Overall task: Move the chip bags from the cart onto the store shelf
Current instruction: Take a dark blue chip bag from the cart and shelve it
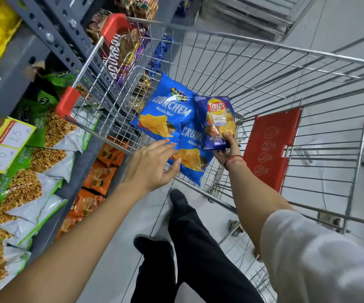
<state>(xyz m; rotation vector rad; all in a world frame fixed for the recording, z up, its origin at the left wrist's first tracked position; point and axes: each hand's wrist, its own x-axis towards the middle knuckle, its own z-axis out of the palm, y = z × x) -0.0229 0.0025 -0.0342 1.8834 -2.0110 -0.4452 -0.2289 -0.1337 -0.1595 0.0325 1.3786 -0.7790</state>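
Shelf (34, 149) at 9 o'clock. Your left hand (152, 165), fingers spread, touches the Crunchem bags (165, 112) in the cart (264, 68); pinch one edge, don't crush. Your right hand (227, 149), at 3 o'clock, is clamped on the Lay's bag (218, 121).

The cart (264, 68) is bare, shiny metal wire with smooth red plastic corner guards (67, 101) and a matt red plastic seat flap (270, 147). The chip bags (165, 114) and the Lay's bag (217, 121) are glossy, crinkled foil-like plastic. The shelf (52, 29) is matt grey painted metal, the sleeve (320, 259) soft white cloth.
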